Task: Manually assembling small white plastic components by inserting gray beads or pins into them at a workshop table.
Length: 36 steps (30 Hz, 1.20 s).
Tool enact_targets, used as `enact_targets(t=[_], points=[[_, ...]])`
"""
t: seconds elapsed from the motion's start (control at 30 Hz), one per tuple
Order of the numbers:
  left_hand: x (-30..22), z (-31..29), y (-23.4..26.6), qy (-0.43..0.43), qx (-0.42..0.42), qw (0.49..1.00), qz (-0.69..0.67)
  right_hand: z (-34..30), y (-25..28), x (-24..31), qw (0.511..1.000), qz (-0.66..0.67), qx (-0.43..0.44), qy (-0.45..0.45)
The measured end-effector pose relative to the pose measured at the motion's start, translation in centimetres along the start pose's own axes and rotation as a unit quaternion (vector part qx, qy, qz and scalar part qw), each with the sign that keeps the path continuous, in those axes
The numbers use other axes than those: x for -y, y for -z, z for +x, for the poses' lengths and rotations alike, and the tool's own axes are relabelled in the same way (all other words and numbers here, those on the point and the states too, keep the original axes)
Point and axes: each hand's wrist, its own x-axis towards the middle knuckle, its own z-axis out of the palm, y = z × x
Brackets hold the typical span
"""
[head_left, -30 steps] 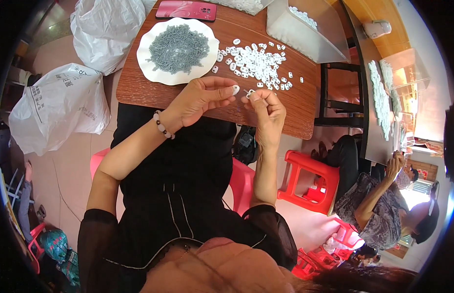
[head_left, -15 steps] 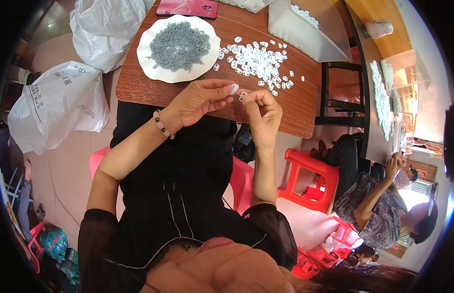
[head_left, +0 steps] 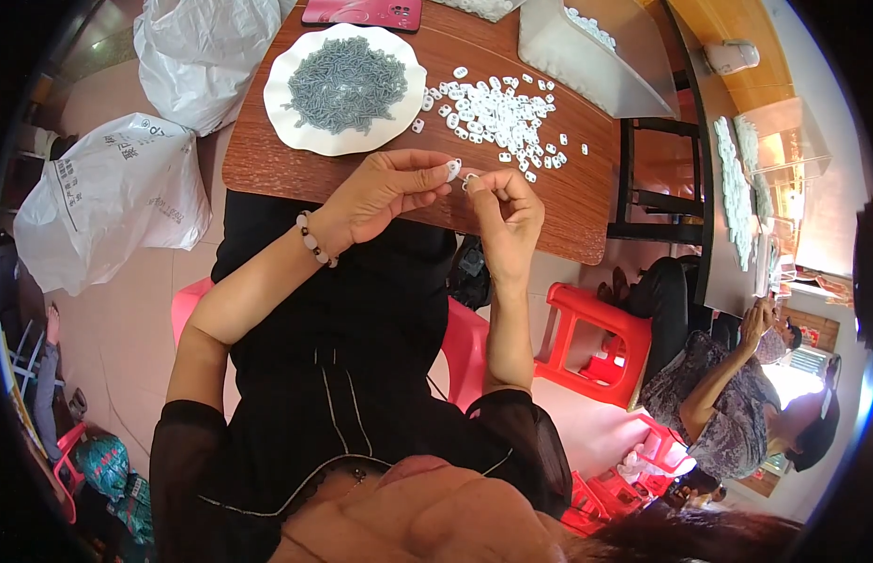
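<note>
Over the near edge of the brown table [head_left: 352, 183], my left hand [head_left: 389, 192] pinches a small white plastic piece with holes [head_left: 453, 170] between thumb and forefinger. Close beside it on the right, my right hand [head_left: 505, 211] grips a small pale ring-like piece [head_left: 470, 181] between its fingertips; its exact kind is too small to tell. The two pieces are slightly apart. Beyond my hands lies a loose pile of white two-holed pieces [head_left: 502, 114]. At the left of that pile, a white wavy-rimmed plate [head_left: 279, 94] bears a heap of small grey rod-like parts [head_left: 347, 84].
A pink phone [head_left: 361, 13] lies at the table's far edge. A pale tray [head_left: 586, 66] with white pieces stands far right. White sacks [head_left: 117, 202] rest on the floor at left. Right of me are a red stool [head_left: 596, 342] and a seated person [head_left: 718, 394] at another table.
Both hands keep their pinch and have shifted very slightly to the right. The view has moved a little; otherwise things lie as before.
</note>
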Motion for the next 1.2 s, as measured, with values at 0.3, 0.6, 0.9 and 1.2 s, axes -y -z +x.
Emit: enact_targets(t=[0.3, 0.6, 0.9, 1.2], points=[[0.3, 0.0, 0.1, -0.004, -0.007, 1.000, -0.004, 0.0, -0.1, 0.1, 1.000, 0.001, 0.003, -0.014], [0.6, -0.3, 0.2, -0.032, -0.005, 0.999, 0.018, -0.1, -0.5, -0.1, 1.000, -0.011, 0.016, -0.002], [-0.4, -1.0, 0.2, -0.022, 0.012, 0.999, 0.048, 0.0, 0.0, 1.0, 0.992, 0.083, 0.093, -0.019], [-1.8, -1.5, 0.1, -0.015, 0.052, 0.992, 0.113, 0.4, 0.4, 0.6, 0.972, 0.135, 0.192, -0.013]])
